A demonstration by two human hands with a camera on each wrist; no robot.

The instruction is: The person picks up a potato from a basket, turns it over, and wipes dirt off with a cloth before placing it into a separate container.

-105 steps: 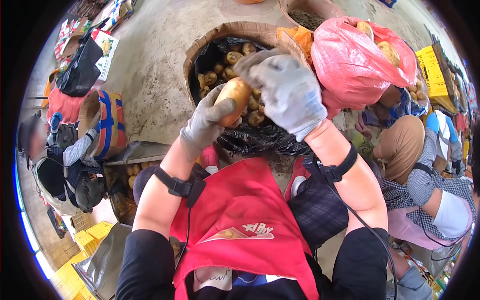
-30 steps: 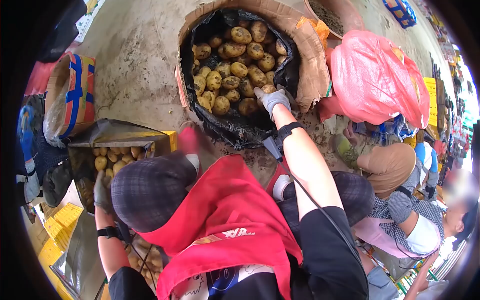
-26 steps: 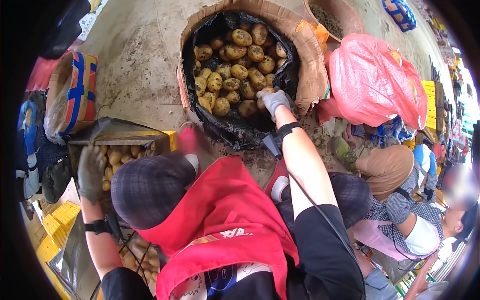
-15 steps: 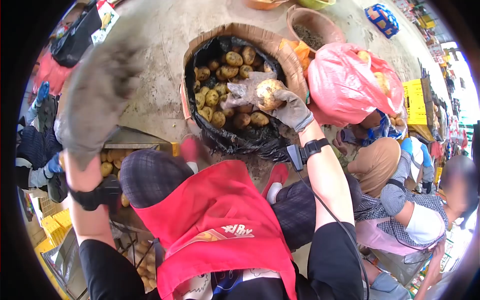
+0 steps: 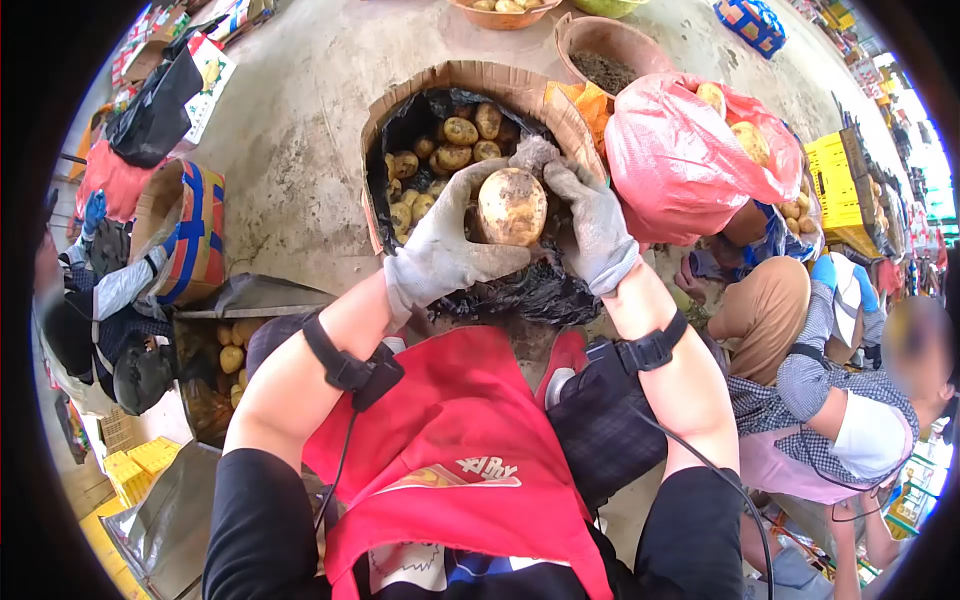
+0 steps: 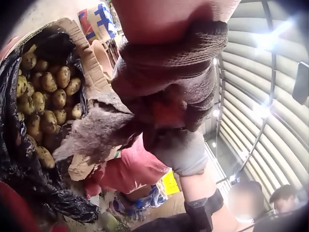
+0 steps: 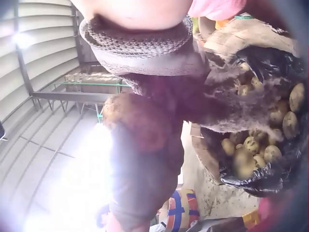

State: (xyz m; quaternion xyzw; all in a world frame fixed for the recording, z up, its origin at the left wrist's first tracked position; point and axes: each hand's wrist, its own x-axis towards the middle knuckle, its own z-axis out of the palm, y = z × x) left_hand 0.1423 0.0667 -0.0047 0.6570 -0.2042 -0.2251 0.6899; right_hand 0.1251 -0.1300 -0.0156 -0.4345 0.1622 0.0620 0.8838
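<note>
A large, dirt-smudged potato [image 5: 512, 207] sits between my gloved hands in the head view, in front of my apron. My left hand [image 5: 440, 245] grips it from the left, thumb along its near side. On its right, my right hand [image 5: 597, 222] pinches a grey, soiled rag [image 5: 535, 155] at the potato's far side. The rag [image 6: 96, 128] hangs out from the hands in the left wrist view. In the right wrist view the potato [image 7: 135, 118] is blurred and partly covered by the gloves. Beyond them stands a cardboard box [image 5: 470, 72] lined with black plastic, holding muddy potatoes [image 5: 455, 150].
A pink sack [image 5: 690, 165] of potatoes stands right of the box. Behind are a tub [image 5: 650, 55] of soil and a basin [image 5: 505, 15] of potatoes. A potato crate [image 5: 185, 370] is by my left knee. Another person [image 5: 835, 400] sits close on my right.
My right hand picked a potato from the box with the rag and raised it toward me. My left hand came from the left crate and took hold of that potato.
</note>
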